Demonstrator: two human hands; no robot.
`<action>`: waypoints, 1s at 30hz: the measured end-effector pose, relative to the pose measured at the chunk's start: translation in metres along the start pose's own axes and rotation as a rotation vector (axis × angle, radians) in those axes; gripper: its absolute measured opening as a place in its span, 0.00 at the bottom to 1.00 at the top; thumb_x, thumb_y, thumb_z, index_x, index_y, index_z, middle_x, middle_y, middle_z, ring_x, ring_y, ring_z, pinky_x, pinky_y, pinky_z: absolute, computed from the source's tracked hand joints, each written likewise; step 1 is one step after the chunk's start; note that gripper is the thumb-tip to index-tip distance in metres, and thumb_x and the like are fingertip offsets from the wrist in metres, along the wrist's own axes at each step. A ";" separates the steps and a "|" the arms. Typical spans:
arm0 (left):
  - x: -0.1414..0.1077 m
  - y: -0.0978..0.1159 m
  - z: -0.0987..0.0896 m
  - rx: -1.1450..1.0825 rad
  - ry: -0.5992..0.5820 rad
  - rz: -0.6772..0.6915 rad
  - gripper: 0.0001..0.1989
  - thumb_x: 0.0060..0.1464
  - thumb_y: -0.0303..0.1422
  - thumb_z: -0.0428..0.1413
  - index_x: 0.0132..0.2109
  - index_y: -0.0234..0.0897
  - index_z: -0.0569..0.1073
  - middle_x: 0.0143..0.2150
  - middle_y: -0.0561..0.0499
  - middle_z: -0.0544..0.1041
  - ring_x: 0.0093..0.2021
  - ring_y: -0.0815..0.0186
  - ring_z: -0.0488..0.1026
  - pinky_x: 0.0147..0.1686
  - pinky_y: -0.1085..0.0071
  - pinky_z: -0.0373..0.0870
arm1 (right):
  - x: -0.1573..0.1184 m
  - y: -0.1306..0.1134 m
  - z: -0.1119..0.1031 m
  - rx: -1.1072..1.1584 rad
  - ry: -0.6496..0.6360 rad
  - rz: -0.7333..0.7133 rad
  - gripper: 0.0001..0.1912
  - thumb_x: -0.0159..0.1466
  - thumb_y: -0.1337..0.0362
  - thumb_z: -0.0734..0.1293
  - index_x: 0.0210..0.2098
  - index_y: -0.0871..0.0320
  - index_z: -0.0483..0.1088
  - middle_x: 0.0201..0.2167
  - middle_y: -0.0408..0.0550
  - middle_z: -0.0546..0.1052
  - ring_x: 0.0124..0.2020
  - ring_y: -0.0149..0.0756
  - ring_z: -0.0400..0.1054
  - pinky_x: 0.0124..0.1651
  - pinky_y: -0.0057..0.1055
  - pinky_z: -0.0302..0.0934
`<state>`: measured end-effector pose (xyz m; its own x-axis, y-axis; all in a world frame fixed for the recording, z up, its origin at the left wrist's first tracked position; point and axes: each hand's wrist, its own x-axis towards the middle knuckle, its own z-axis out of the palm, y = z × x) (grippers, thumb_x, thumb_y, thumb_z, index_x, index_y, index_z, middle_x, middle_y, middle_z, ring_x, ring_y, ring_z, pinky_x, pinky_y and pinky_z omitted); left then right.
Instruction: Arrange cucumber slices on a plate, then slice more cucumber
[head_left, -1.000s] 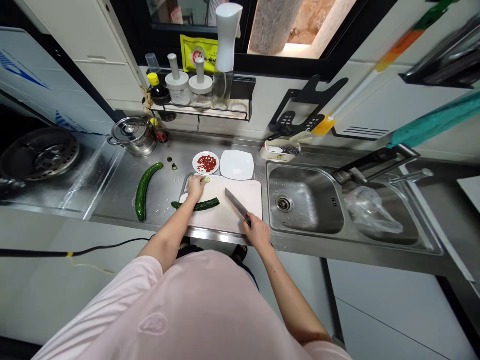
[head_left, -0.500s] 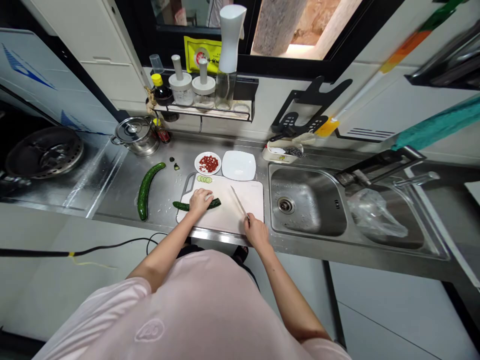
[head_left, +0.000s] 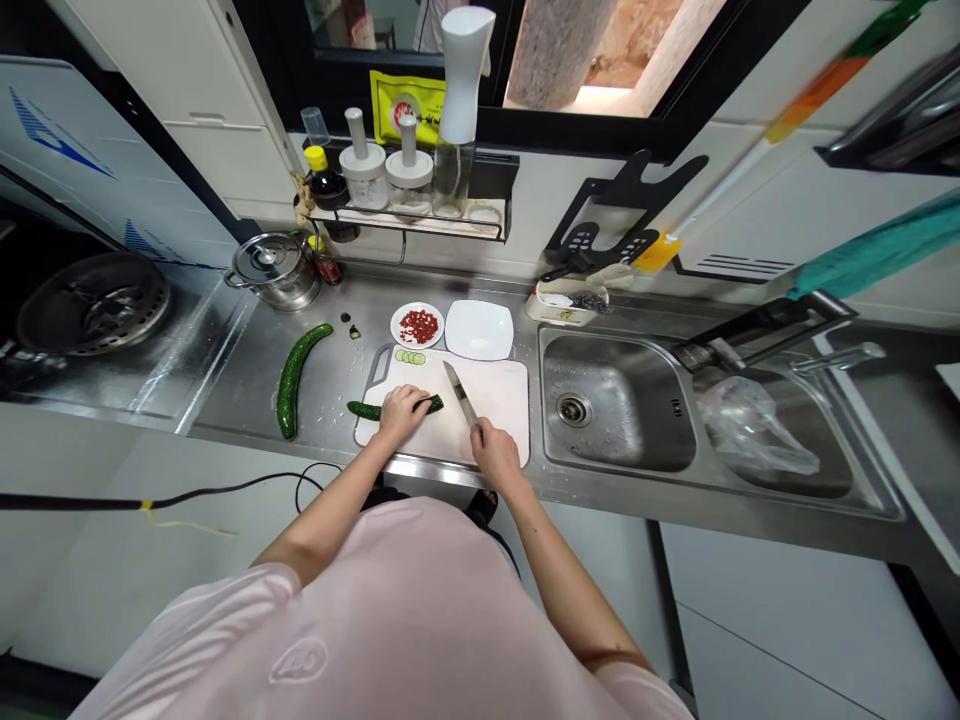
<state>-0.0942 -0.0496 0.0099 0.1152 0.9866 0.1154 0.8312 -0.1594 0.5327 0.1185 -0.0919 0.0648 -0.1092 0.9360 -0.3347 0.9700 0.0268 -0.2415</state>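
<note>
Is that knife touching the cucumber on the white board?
Apart. The head view shows a strip of white board between the knife and the nearest end of the cucumber.

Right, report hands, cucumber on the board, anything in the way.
Left hand holding cut cucumber on board. Right hand gripping knife, blade off cucumber. Slices near board's far left corner; nothing seen between blade and cucumber.

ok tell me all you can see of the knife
The knife has a long, metal-looking blade and a dark handle, mostly hidden in the right hand. It slants over the white cutting board, tip forward and leftward, right of the cucumber there. Whether it touches the board is unclear.
</note>
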 end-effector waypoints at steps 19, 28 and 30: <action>0.001 -0.004 0.014 -0.039 -0.045 0.161 0.13 0.61 0.38 0.48 0.46 0.47 0.76 0.42 0.49 0.75 0.45 0.67 0.69 0.46 0.72 0.64 | 0.013 -0.017 -0.002 -0.038 -0.099 -0.058 0.13 0.68 0.64 0.52 0.46 0.58 0.64 0.37 0.54 0.76 0.38 0.40 0.71 0.37 0.29 0.54; 0.000 -0.003 0.010 0.030 -0.070 0.194 0.15 0.62 0.38 0.46 0.49 0.46 0.75 0.42 0.49 0.74 0.44 0.67 0.69 0.46 0.71 0.64 | 0.016 -0.017 -0.004 -0.042 -0.138 -0.071 0.13 0.67 0.65 0.53 0.46 0.59 0.64 0.38 0.54 0.76 0.39 0.40 0.71 0.37 0.29 0.55; 0.001 -0.004 0.010 0.044 -0.061 0.205 0.14 0.62 0.38 0.46 0.48 0.46 0.75 0.41 0.49 0.74 0.44 0.67 0.69 0.45 0.71 0.64 | 0.016 -0.018 -0.004 -0.038 -0.150 -0.067 0.13 0.67 0.65 0.53 0.47 0.59 0.64 0.38 0.55 0.75 0.39 0.40 0.71 0.37 0.29 0.55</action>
<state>-0.0914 -0.0476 -0.0007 0.3163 0.9340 0.1660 0.8098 -0.3569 0.4656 0.1007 -0.0759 0.0675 -0.2024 0.8687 -0.4521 0.9667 0.1035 -0.2339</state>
